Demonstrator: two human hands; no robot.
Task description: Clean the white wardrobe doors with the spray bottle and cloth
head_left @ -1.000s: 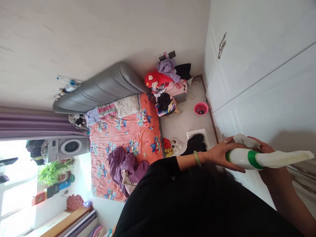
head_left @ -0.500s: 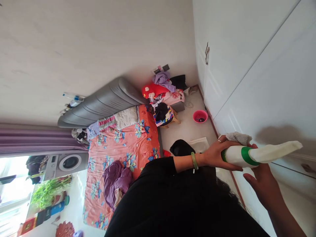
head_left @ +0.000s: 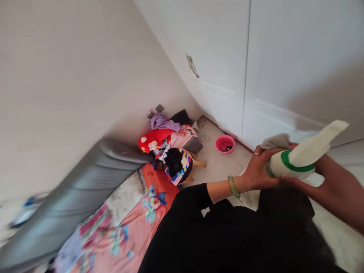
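Note:
My left hand [head_left: 260,171], with a green bangle [head_left: 233,186] on its wrist, grips the lower body of a white bottle [head_left: 301,157] that has a green band. The same hand pins a grey cloth [head_left: 275,141] against the top of the bottle. The bottle's long white tip points up and to the right. My right hand [head_left: 298,184] comes in from the right and cups the bottle from below at the green band, its fingers closed against it. My black clothing [head_left: 227,239] fills the lower middle of the view.
White wardrobe doors [head_left: 227,57] with a metal handle [head_left: 192,65] stand ahead. A pink basin [head_left: 224,144] sits on the floor by them. A red plush toy [head_left: 155,138] and piled clothes lie in the corner. A stool [head_left: 182,168] holds more clothes. The floral bed [head_left: 127,231] and grey headboard [head_left: 71,197] are at the lower left.
The view has swung toward the wardrobe and the room corner; the window has left the picture. My right hand, off the bottle half a second ago, is back under it. The bottle's tip has tilted upward.

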